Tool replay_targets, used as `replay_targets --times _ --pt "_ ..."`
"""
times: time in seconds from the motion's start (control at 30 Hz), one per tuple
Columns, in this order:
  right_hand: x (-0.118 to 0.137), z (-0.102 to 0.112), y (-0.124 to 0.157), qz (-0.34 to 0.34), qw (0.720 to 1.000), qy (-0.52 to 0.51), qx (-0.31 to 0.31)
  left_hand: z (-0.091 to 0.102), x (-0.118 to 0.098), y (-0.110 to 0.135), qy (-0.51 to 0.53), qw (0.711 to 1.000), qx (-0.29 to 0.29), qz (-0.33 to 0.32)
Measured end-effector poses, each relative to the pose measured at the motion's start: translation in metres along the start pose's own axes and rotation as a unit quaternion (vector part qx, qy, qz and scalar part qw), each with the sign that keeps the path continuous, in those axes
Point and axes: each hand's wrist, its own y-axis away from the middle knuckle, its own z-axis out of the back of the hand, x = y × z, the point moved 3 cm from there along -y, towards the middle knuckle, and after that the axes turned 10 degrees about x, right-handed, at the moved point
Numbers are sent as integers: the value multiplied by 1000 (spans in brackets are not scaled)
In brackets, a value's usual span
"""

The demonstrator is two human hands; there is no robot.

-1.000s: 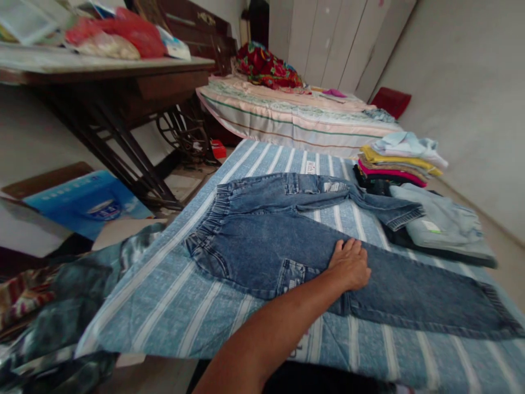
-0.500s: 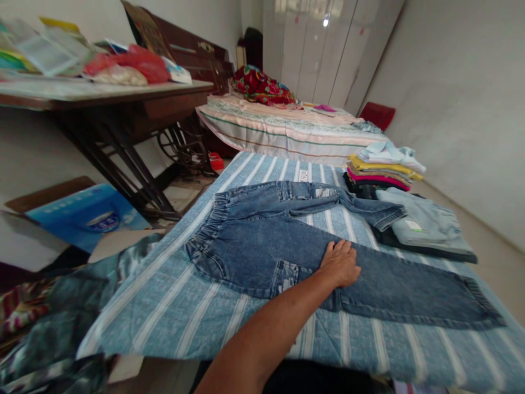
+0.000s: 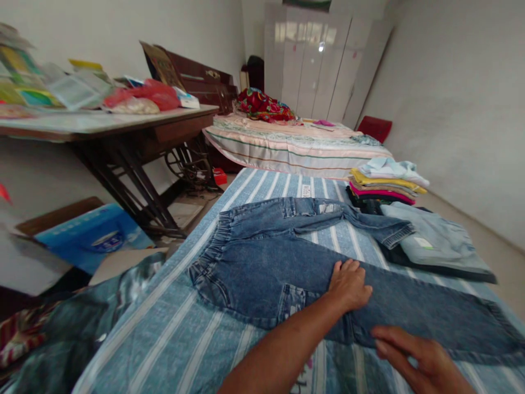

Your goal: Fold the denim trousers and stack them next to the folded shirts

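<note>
Dark blue denim trousers (image 3: 262, 268) with an elastic waist and cargo pockets lie spread on a blue-and-white striped sheet (image 3: 172, 350). The waist points left and the legs stretch right, the far leg bunched. My left hand (image 3: 350, 284) rests palm down on the near leg, just beyond the pocket, fingers laid on the cloth. At the lower right, my right hand (image 3: 418, 355) hovers by that leg's near edge, thumb and fingers apart with nothing between them. Whether it touches the denim I cannot tell.
Folded light-blue jeans (image 3: 438, 235) lie on dark cloth at the right, before a stack of folded clothes (image 3: 385, 180). To the left are a sewing-machine table (image 3: 156, 123), a blue box (image 3: 98, 232) and heaped clothes (image 3: 82, 312). A second bed (image 3: 295, 145) stands behind.
My right hand has come into view from the lower right. My left hand stays on the same trouser leg. The whole scene sits lower in the picture as the view has tilted up.
</note>
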Motion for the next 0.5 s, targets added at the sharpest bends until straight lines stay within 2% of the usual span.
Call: replay_targets --times 0.03,0.1,0.17,0.2,0.3,0.37,0.5 --pt "0 0 -14 9 1000 -2 -4 5 0 -1 6 1000 -3 6" --pt "1 3 -39 24 997 10 -67 19 2 1 6 1000 -2 12" --pt "4 4 -59 44 991 27 -122 38 11 8 -3 1000 5 10" --pt "6 2 -68 54 990 32 -130 49 19 15 -8 1000 6 8" --pt "14 -9 -92 73 991 33 -106 82 55 45 -34 999 -14 34" --pt "23 -19 -110 85 994 24 -66 101 84 68 -81 992 -53 79" --pt "43 -37 -156 103 994 20 10 119 131 102 -162 970 -114 143"
